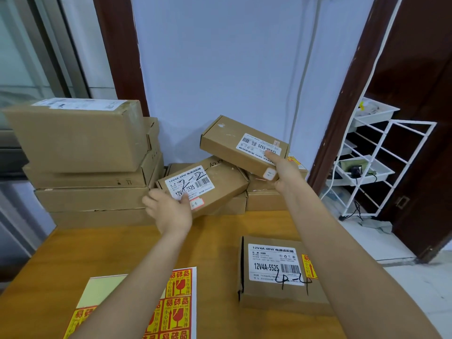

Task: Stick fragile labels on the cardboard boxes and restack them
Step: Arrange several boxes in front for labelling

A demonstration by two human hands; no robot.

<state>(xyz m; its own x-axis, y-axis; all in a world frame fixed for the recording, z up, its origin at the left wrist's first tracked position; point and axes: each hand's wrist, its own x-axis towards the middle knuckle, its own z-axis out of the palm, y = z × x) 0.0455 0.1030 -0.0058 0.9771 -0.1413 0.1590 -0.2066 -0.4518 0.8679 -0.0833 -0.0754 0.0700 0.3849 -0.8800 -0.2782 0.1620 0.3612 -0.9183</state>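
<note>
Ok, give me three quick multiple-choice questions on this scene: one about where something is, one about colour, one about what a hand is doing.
1. Where is the box marked 4-4?
A on the table
B on the rack
C in a hand

2. What colours are the fragile labels?
A blue and white
B red and yellow
C green and black

3. What is the right hand doing?
A lying flat
B gripping a raised box
C peeling a label

Answers: A, it lies flat on the wooden table; B, the sheet shows red and yellow; B, thumb on top, box in the air.

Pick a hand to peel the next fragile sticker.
Probably left. The left hand grips a box above the sticker sheet's side; the right hand holds another box farther away.
</note>
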